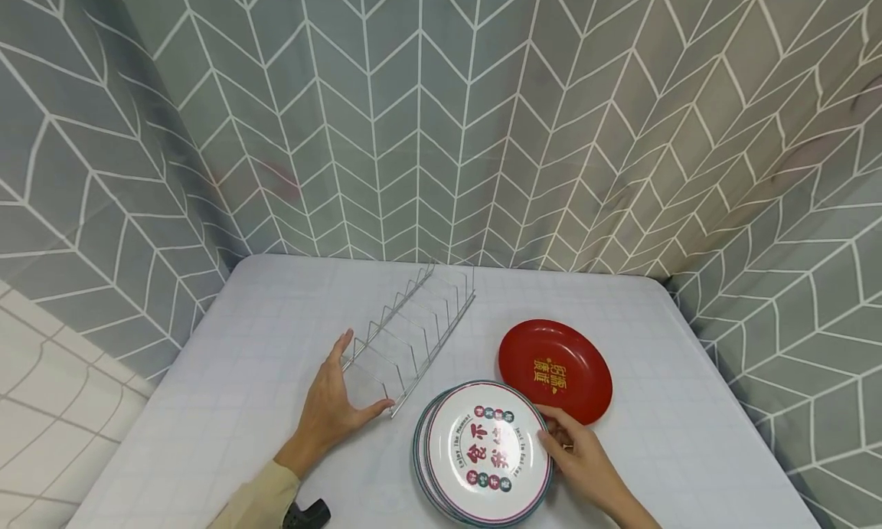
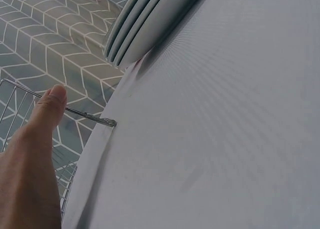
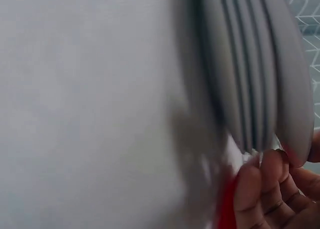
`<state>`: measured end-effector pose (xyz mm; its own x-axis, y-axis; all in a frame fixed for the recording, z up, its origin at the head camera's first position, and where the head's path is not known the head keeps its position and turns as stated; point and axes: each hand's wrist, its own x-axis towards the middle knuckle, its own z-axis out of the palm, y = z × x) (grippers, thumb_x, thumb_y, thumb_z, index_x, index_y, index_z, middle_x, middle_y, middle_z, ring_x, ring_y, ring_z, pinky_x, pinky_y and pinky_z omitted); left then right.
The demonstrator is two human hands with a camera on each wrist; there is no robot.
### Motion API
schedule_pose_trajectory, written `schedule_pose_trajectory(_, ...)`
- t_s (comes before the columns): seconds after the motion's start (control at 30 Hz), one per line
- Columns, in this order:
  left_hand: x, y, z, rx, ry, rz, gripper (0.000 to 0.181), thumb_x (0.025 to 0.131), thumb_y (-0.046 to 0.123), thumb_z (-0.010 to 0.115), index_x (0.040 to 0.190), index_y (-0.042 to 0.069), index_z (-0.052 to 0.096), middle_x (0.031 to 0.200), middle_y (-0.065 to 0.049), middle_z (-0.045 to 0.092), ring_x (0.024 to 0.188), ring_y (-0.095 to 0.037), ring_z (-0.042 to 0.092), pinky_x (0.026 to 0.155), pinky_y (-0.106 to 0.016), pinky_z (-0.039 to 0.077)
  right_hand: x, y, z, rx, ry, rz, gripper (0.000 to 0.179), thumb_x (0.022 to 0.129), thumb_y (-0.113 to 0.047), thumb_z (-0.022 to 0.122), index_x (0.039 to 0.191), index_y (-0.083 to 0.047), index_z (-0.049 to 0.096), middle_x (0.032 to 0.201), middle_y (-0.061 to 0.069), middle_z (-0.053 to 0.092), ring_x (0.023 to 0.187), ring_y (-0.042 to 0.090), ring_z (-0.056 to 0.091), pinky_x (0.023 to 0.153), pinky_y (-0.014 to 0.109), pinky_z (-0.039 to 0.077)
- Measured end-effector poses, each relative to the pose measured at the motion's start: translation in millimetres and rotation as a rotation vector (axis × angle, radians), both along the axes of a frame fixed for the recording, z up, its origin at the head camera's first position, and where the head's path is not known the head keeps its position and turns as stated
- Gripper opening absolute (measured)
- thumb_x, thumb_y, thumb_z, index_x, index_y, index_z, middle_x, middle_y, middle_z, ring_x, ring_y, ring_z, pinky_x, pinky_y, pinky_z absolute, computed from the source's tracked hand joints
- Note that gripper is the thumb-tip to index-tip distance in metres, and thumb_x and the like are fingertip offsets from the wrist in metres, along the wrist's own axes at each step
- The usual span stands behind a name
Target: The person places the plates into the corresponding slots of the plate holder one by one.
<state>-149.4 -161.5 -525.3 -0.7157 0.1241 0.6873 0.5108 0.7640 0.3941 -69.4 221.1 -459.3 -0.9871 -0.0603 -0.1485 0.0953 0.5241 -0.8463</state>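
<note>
A grey patterned curtain point(image 1: 427, 131) hangs beyond the back edge of the white counter point(image 1: 276, 345). The wire rack point(image 1: 433, 354) slants from mid-counter toward that edge. Nearer the front edge sits the plate stack point(image 1: 420, 454); just beyond it, toward the right edge, lies a red plate point(image 1: 555, 368). The right hand point(image 1: 582, 458) pinches the rim of the white top plate point(image 1: 489, 456), parted there from those below. The left hand point(image 1: 333, 403) spreads wide across the rack's front end, thumb touching a rail.
</note>
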Motion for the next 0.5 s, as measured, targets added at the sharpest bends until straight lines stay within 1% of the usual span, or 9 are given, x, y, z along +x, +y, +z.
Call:
schedule_pose_trajectory(0.07,0.5,-0.4,-0.3,0.000,-0.010,0.002,0.127,0.066,0.079,0.067,0.151,-0.006,0.026,0.153,-0.016,0.040,0.130,-0.033,0.051,0.107,-0.035,0.041,0.3,1.5,6.1,-0.030,-0.003,-0.017,0.040,0.094,-0.008,0.062,0.133,-0.007,0.056,0.094,0.009,0.060,0.068,0.012,0.058,0.054,0.024,0.056)
schedule_pose_trajectory(0.13,0.4,-0.8,-0.4,0.005,-0.018,0.001,0.127,0.066,0.078,0.068,0.151,-0.005,0.025,0.153,-0.015,0.040,0.130,-0.033,0.051,0.108,-0.032,0.040,0.0,3.4,12.3,-0.050,-0.003,-0.032,0.040,0.095,-0.009,0.061,0.134,-0.008,0.055,0.099,0.012,0.061,0.069,0.013,0.059,0.053,0.025,0.056)
schedule_pose_trajectory(0.2,-0.1,-0.9,-0.4,0.010,-0.027,0.002,0.127,0.066,0.079,0.068,0.152,-0.004,0.024,0.154,-0.014,0.039,0.131,-0.032,0.050,0.112,-0.025,0.035,-1.0,4.8,17.7,-0.072,-0.006,-0.052,0.040,0.095,-0.009,0.060,0.135,-0.009,0.055,0.105,0.013,0.062,0.074,0.013,0.060,0.056,0.025,0.057)
schedule_pose_trajectory(0.3,-0.4,-0.9,-0.5,0.025,-0.021,-0.012,0.126,0.067,0.078,0.067,0.151,-0.006,0.025,0.154,-0.016,0.039,0.131,-0.034,0.050,0.117,-0.015,0.024,-2.1,6.5,24.3,-0.111,-0.033,-0.077,0.041,0.097,-0.013,0.058,0.138,-0.011,0.052,0.117,0.016,0.062,0.081,0.014,0.062,0.060,0.026,0.059)
schedule_pose_trajectory(0.4,0.0,-0.6,-0.6,0.034,-0.009,-0.027,0.125,0.068,0.078,0.067,0.150,-0.008,0.026,0.153,-0.019,0.040,0.131,-0.037,0.049,0.118,-0.011,0.016,-2.5,7.5,28.8,-0.156,-0.083,-0.106,0.043,0.099,-0.017,0.056,0.141,-0.013,0.049,0.127,0.018,0.061,0.088,0.017,0.064,0.066,0.029,0.061)
schedule_pose_trajectory(0.5,0.5,-0.3,0.2,0.033,-0.018,-0.029,0.125,0.068,0.078,0.066,0.150,-0.008,0.025,0.153,-0.020,0.039,0.132,-0.037,0.048,0.118,-0.010,0.015,-2.8,9.4,31.1,-0.222,-0.161,-0.113,0.048,0.100,-0.024,0.054,0.146,-0.015,0.043,0.131,0.017,0.059,0.089,0.019,0.064,0.068,0.030,0.061)
